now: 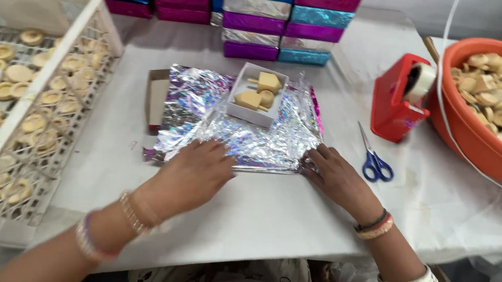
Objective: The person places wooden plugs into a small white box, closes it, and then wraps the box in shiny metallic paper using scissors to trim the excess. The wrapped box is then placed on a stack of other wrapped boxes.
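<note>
Left hand (196,169) and right hand (336,177), apart, fingers spread, pressed flat on the near edge of the foil sheet (240,124), pinning it to the surface (269,210). Small open box (257,94) centred on it, ready for wrapping; scissors (374,159) and tape dispenser (397,100) within reach at right.

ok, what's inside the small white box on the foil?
The small white box is open and holds several tan clay pieces, blocks and one round. Whatever lies beneath them is covered. The box sits on the shiny foil sheet.
</note>
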